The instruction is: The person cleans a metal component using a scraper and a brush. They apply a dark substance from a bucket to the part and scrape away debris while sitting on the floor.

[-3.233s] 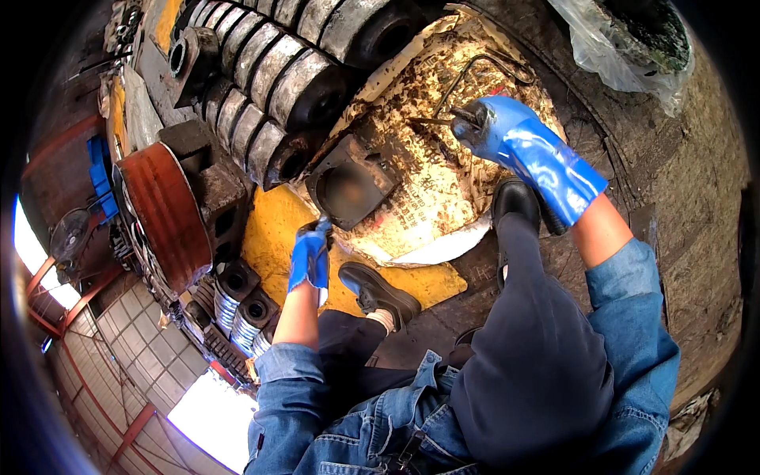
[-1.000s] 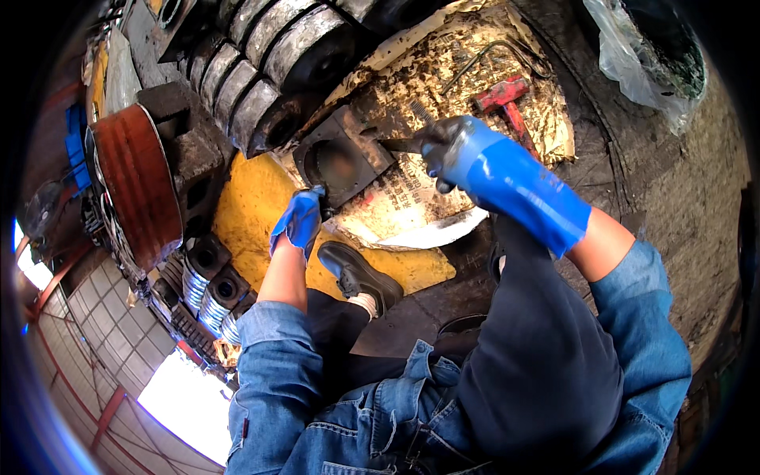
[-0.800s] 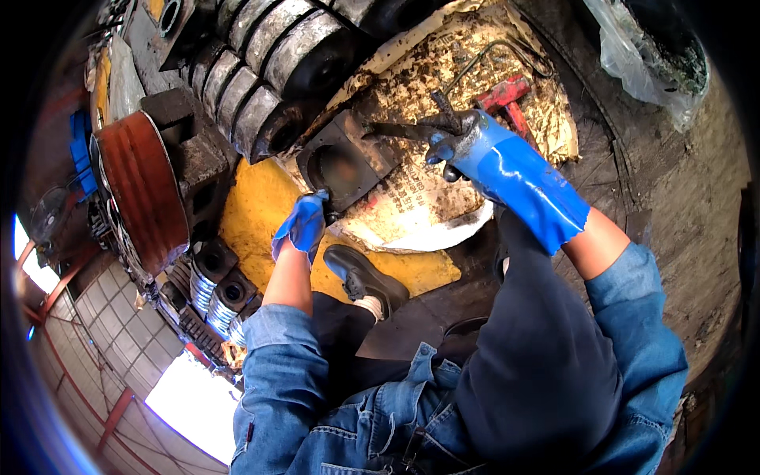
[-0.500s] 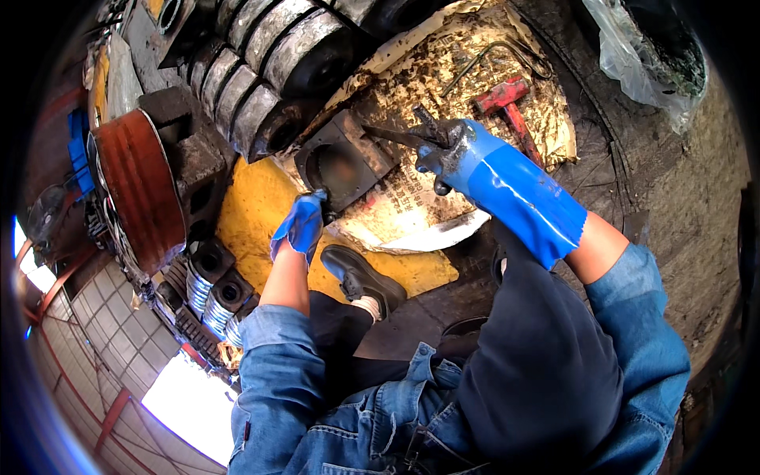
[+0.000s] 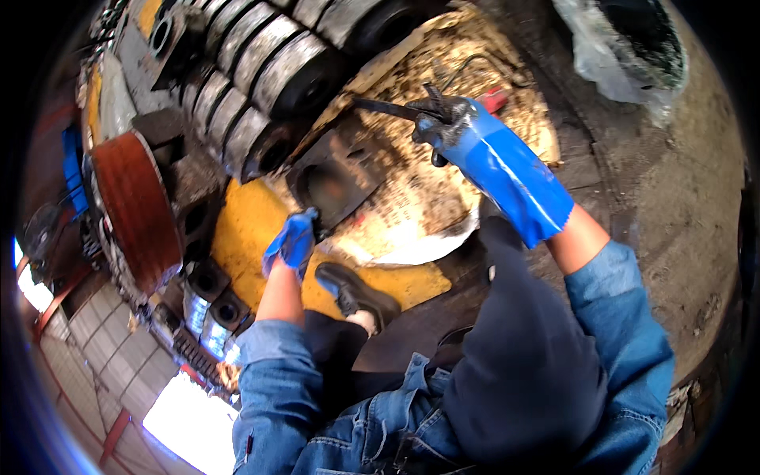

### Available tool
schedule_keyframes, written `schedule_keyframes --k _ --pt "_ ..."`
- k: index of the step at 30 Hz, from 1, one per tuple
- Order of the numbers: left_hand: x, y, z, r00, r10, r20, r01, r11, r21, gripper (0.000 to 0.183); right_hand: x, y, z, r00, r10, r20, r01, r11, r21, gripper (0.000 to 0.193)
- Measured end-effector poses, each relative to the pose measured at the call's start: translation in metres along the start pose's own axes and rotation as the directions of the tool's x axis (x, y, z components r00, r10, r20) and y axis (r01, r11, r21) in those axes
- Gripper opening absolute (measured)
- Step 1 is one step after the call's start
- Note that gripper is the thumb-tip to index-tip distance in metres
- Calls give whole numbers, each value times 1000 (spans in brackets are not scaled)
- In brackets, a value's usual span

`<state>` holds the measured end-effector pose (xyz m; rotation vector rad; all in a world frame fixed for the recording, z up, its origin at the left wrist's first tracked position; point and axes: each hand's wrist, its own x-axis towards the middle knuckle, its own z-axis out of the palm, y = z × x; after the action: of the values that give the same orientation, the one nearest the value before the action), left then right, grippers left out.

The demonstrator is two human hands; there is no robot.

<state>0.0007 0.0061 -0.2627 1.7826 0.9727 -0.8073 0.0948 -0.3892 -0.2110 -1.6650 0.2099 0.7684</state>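
Note:
A dark square metal block [image 5: 358, 176] with a large round hole lies on the soiled sheet. My left hand [image 5: 293, 240], in a blue glove, is closed at the block's near left corner, its fingertips partly hidden. In a blue glove blackened at the fingers, my right hand [image 5: 450, 127] is closed round a dark metal tool [image 5: 384, 108]. The tool's long flat blade points left, above the block's far edge, and a short dark piece sticks up from the fist. Behind this hand, a red hammer [image 5: 495, 99] is mostly covered.
Ribbed metal cylinders [image 5: 273, 59] are stacked beyond the block. A rust-red drum-like ring [image 5: 136, 210] stands at the left. Under the block lie a stained paper sheet [image 5: 419, 202] and a yellow board [image 5: 249, 222]. A bag-lined container [image 5: 633, 55] stands far right; a bent rod [image 5: 475, 62] lies beyond the hammer.
My right hand and the tool have risen away from the block, now covering most of the hammer. My left hand stays at the block's corner. The whole view has shifted slightly.

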Motion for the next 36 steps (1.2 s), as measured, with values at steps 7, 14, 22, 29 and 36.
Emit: schedule_keyframes --k 7,14,22,29,36 --pt "17 -15 0 996 -79 42 86 978 -189 23 -95 25 -91 925 16 -379 279 647 710 42" --pt "-29 22 2 985 -59 163 89 978 -188 26 -153 95 -179 895 153 -419 432 -64 900 51" --pt "-183 88 -39 916 400 -31 -401 916 -23 37 -182 113 -181 773 468 -427 520 -83 850 37" --pt "-317 141 -68 684 693 -226 -729 661 -180 43 -246 77 -168 603 279 -748 618 430 659 28" --pt "-352 119 -91 527 771 -358 -849 493 -189 44 -285 -142 -103 771 -179 -611 479 795 372 38"
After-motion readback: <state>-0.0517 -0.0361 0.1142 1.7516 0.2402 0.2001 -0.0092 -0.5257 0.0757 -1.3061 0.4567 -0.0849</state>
